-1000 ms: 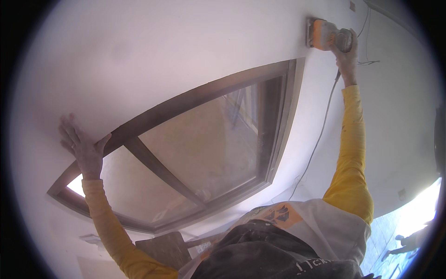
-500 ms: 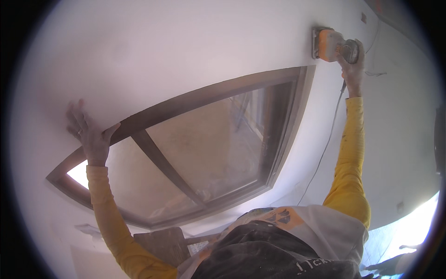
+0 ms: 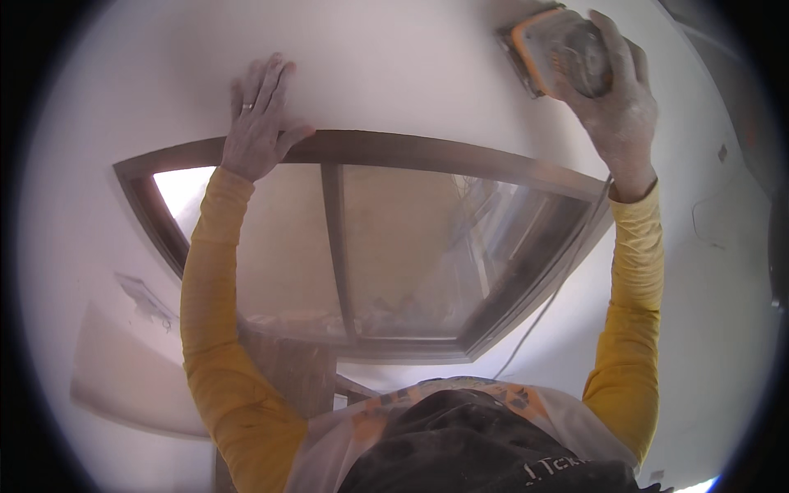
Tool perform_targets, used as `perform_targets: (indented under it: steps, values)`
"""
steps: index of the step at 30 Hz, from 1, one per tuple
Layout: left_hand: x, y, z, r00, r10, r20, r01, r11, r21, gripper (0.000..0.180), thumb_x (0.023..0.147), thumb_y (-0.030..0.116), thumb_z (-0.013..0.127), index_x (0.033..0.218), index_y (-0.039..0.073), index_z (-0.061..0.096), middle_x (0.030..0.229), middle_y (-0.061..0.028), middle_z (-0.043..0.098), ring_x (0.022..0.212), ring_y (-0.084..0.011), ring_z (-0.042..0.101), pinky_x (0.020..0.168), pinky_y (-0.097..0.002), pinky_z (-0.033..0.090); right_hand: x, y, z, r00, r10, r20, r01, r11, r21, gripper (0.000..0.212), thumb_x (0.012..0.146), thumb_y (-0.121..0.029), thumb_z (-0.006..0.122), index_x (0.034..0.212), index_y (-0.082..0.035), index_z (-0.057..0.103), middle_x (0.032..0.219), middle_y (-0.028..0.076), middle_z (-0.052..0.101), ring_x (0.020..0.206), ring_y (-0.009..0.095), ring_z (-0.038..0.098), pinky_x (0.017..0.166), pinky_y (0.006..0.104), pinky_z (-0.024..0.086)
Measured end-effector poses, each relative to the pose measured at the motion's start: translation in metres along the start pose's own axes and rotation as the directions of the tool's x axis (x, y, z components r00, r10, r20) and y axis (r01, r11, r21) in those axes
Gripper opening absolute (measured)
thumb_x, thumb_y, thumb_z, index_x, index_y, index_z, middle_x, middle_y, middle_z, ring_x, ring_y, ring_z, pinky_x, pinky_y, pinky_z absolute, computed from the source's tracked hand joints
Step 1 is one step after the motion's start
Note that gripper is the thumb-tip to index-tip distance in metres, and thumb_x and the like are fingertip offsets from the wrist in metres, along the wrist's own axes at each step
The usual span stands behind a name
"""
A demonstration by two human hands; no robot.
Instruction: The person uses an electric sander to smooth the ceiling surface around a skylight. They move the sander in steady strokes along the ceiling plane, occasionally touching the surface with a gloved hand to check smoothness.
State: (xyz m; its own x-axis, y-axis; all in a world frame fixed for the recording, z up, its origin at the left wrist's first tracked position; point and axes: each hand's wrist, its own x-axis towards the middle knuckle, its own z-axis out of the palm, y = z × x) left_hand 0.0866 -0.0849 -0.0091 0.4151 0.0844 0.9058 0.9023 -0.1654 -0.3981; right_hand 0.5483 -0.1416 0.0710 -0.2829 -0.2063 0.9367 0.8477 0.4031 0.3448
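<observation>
My right hand [image 3: 620, 119] grips a dusty orange and dark grey electric sander [image 3: 544, 51] by its rounded body. The sander's flat pad faces the white wall [image 3: 394, 74], above the right end of a brown window frame [image 3: 394, 146]; the pad's edge is partly blurred. From beside my right wrist a thin power cord [image 3: 552, 297] hangs down across the frame's right side. My left hand [image 3: 259, 119], coated in pale dust and wearing a ring, lies with stretched fingers on the wall, its thumb at the frame's top edge.
Dusty glass panes [image 3: 403, 246] fill the frame, split by a brown upright bar [image 3: 335, 238]. Below the left part is a brown board-like piece [image 3: 288, 370]. A loose wire [image 3: 697, 220] and a small wall box [image 3: 722, 153] are at right.
The view has shifted. My left hand now sits further right and higher in the picture, still at the frame's top edge. The sander, held in my right hand, appears larger and higher.
</observation>
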Motion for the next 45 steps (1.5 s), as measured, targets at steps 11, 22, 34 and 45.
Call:
perform_targets:
  steps: [11,22,34,45]
  values:
    - [-0.03,-0.088,0.033,0.933,-0.356,-0.051,0.354,0.934,-0.049,0.074,0.107,0.05,0.048,0.166,0.013,0.024,0.174,-0.0103,0.02,0.162,-0.034,0.009,0.127,-0.0582,0.005,0.063,-0.168,0.122,0.958,-0.288,-0.004,0.286,0.947,0.144,0.044,0.093,-0.024,0.072,0.133,-0.015,0.057,0.112,0.017,0.061,0.08,0.026,0.072,0.056,0.0374,0.059]
    - [-0.036,-0.097,0.05,0.877,-0.481,0.016,0.48,0.872,-0.095,0.071,0.108,0.048,0.048,0.166,0.015,0.025,0.174,-0.0124,0.019,0.161,-0.0368,0.011,0.126,-0.0596,0.006,0.072,-0.202,0.167,0.975,-0.222,0.002,0.199,0.877,0.437,0.026,0.104,-0.033,0.057,0.127,-0.021,0.061,0.103,0.016,0.059,0.09,0.032,0.073,0.072,0.0427,0.061]
    - [-0.014,-0.043,0.039,0.933,-0.343,0.109,0.347,0.938,-0.012,0.087,0.099,0.053,0.064,0.166,0.016,0.023,0.173,-0.0172,0.017,0.158,-0.0464,0.011,0.124,-0.0646,0.011,0.025,-0.036,0.067,0.99,0.092,0.109,-0.101,0.991,0.083,0.057,0.088,-0.024,0.079,0.139,-0.014,0.055,0.117,0.018,0.062,0.083,0.034,0.073,0.071,0.0432,0.063]
    - [-0.015,-0.037,0.033,0.934,-0.287,0.213,0.284,0.958,0.043,0.116,0.083,0.064,0.075,0.168,0.015,0.015,0.175,-0.0186,0.008,0.16,-0.0443,0.001,0.125,-0.064,0.003,-0.068,0.173,0.021,0.93,0.367,-0.022,-0.368,0.924,-0.105,0.08,0.083,-0.027,0.088,0.15,-0.011,0.048,0.129,0.015,0.062,0.111,0.028,0.07,0.094,0.0383,0.062]
